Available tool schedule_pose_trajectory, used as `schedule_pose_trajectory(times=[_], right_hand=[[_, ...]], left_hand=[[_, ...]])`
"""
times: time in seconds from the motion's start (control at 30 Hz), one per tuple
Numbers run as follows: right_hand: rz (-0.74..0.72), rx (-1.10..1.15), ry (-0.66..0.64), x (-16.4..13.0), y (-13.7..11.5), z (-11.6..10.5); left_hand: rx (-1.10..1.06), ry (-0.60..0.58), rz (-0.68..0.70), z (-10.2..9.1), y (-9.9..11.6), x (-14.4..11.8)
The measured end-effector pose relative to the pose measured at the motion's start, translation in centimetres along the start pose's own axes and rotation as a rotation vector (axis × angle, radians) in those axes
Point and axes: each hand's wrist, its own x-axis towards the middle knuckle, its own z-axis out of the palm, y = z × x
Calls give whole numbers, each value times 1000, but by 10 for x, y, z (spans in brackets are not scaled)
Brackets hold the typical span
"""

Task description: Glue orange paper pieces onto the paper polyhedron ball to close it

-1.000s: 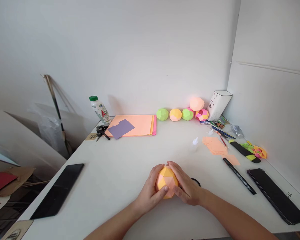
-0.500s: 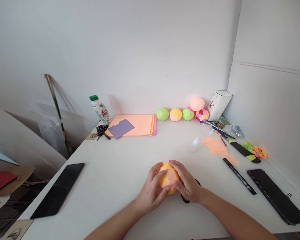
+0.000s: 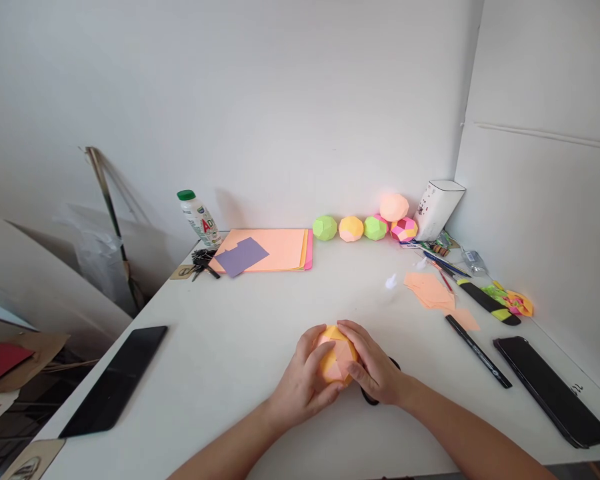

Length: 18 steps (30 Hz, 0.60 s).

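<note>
Between my two hands sits a faceted paper ball (image 3: 337, 360) in peach and yellow-orange, held close above the white table. My left hand (image 3: 301, 377) wraps round its left side, thumb along the lower edge and fingers over the top left. On the opposite side my right hand (image 3: 375, 368) curls over the ball, its thumb on the front facets. Black scissor-like loops (image 3: 371, 399) lie partly hidden under my right hand. The ball's underside cannot be seen.
Along the wall stand several more paper balls (image 3: 351, 229) and a white box (image 3: 439, 210). Coloured sheets (image 3: 285, 250) lie at back left beside a bottle (image 3: 200, 219). Peach paper pieces (image 3: 429, 291), a black marker (image 3: 479, 351), a cutter (image 3: 489, 301) and a black case (image 3: 553, 392) lie right; a tablet (image 3: 114, 380) left.
The paper ball has turned slightly between my hands, so its front facets show differently. My left thumb has shifted a little downward. The things on the table stay put.
</note>
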Motion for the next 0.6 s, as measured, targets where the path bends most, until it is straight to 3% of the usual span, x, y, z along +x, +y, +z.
schedule_pose_trajectory(times=[0.33, 0.6], right_hand=[[-9, 14, -12, 0, 1, 2], [-46, 23, -42, 0, 3, 1]], left_hand=[[63, -30, -43, -1, 2, 1], [-56, -13, -67, -1, 1, 0]])
